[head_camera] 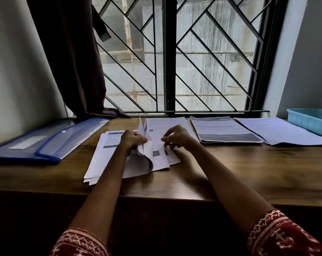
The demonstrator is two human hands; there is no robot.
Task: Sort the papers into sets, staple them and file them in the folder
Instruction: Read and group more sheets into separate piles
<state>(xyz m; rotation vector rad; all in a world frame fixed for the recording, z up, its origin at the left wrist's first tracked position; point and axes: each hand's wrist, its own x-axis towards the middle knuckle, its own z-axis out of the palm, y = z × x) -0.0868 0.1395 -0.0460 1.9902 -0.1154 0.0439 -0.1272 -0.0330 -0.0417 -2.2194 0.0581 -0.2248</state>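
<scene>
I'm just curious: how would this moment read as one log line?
stage: sorting | left hand: holds lifted sheets | right hand: fingers curled over spread pages | folder: at left, untouched

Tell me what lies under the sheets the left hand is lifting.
The left hand grips curled sheets. Beneath them lies a flat paper stack on the wooden table. The stack's right part is hidden by the hand and the lifted pages.
</scene>
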